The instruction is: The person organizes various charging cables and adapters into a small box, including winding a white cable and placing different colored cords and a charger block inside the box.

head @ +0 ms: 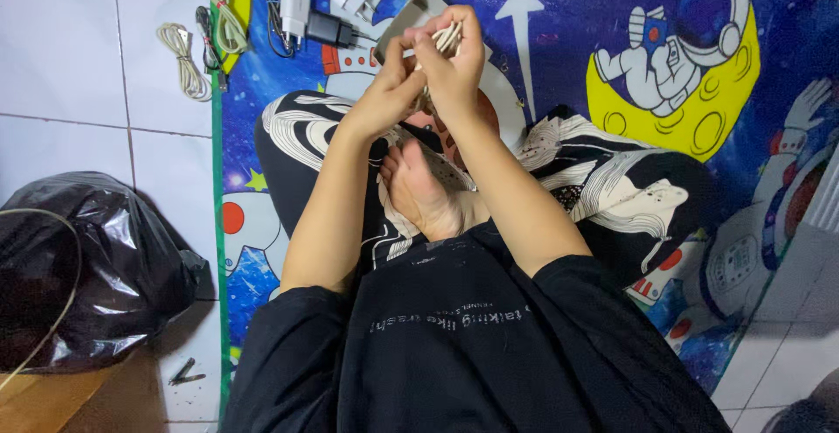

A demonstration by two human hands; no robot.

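I sit cross-legged on a blue space-themed mat (559, 57). My left hand (391, 90) and my right hand (454, 62) are raised together in front of me. Between them they hold a coiled white cable (448, 38) and a small grey box (408, 18). My right hand's fingers are closed around the cable coil. My left hand pinches it from the left side, against the box. Which hand bears the box is hidden by the fingers.
White and black chargers (319, 9) lie on the mat beyond my hands. Coiled cables (185, 59) rest on the white tiles at the top left. A black plastic bag (83, 267) sits at the left. A small dark clip (184, 372) lies on the floor.
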